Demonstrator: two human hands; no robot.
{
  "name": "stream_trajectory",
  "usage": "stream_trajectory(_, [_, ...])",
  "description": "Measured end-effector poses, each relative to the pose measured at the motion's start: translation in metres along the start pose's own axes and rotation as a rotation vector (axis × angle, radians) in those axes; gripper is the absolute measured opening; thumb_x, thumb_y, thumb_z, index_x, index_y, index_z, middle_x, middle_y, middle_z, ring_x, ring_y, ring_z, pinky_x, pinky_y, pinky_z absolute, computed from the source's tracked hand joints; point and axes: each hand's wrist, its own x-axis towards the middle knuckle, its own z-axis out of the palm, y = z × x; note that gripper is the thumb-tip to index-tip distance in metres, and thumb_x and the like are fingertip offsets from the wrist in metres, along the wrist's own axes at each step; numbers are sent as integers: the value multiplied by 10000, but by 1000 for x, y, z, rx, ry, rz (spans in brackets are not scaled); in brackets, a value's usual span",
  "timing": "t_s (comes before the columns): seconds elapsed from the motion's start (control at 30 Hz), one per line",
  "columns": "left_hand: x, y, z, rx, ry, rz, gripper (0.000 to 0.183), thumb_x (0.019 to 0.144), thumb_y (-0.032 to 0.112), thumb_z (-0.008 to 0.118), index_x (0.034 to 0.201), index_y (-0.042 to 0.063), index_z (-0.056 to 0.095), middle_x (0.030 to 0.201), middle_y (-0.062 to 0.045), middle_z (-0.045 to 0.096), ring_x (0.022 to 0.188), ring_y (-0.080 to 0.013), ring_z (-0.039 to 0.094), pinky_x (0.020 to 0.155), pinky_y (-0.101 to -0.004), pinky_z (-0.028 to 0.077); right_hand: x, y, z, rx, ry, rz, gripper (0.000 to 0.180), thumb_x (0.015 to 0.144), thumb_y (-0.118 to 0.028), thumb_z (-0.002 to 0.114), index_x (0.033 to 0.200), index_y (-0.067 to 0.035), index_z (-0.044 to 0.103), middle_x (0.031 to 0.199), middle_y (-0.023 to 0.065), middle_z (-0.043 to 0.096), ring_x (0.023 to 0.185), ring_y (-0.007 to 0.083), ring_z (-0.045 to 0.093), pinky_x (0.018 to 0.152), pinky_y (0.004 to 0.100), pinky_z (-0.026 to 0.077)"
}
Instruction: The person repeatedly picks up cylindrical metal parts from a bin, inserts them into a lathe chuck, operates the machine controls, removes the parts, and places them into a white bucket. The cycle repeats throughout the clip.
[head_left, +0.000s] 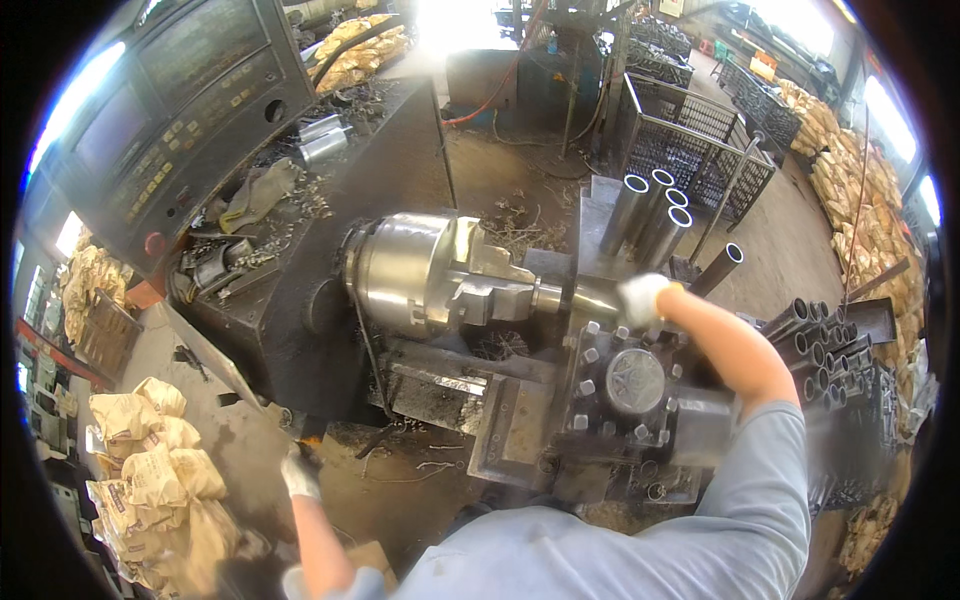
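Note:
My right hand, in a white work glove, is closed around the outer end of a steel tube. The tube's other end sits between the jaws of a lathe chuck. Just below this hand stands the square tool post, with several clamping bolts around its round cap. Low on the left, my gloved left hand is beside the lower front of the lathe, near the end of a flat metal panel. Its fingers are partly hidden, and whether they grip anything is unclear.
Several steel tubes stand upright behind the tool post; more are stacked at right. The control panel rises at upper left. Metal chips and a cloth lie on the headstock. Paper sacks and a wire-mesh cage stand around.

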Motion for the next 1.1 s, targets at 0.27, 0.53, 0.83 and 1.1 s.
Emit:
stream_trajectory(0.27, [-141,100,69,602,274,1078,595,972,141,747,1508,18,521,1437,-209,642,1274,-380,648,1143,-471,466,-89,29,53,258,788,208,585,746,-420,819,1180,-50,688,1087,241,762,1020,428,737,907,510,583])
stream_trajectory(0.53, [-119,338,238,1295,347,1419,683,1075,370,543,1642,48,341,1095,-209,743,993,-379,737,911,-501,575,-178,13,74,391,1442,463,552,762,-267,836,1238,-60,650,1061,226,763,991,420,743,881,490,591])
stream_trajectory(0.83, [-113,374,278,1388,372,1333,656,1077,369,534,1666,137,363,1243,-212,742,1122,-338,746,927,-479,584,-322,-50,159,1168,1586,226,416,823,-110,895,1165,-21,675,1065,77,759,915,182,717,871,361,586])
stream_trajectory(1.1, [-354,98,175,845,-771,1134,460,819,112,755,1268,38,688,996,-119,761,927,-253,743,914,-386,603,-327,-111,231,1443,1015,-602,513,746,-142,951,1179,-30,700,1125,125,752,1050,252,735,900,420,615])
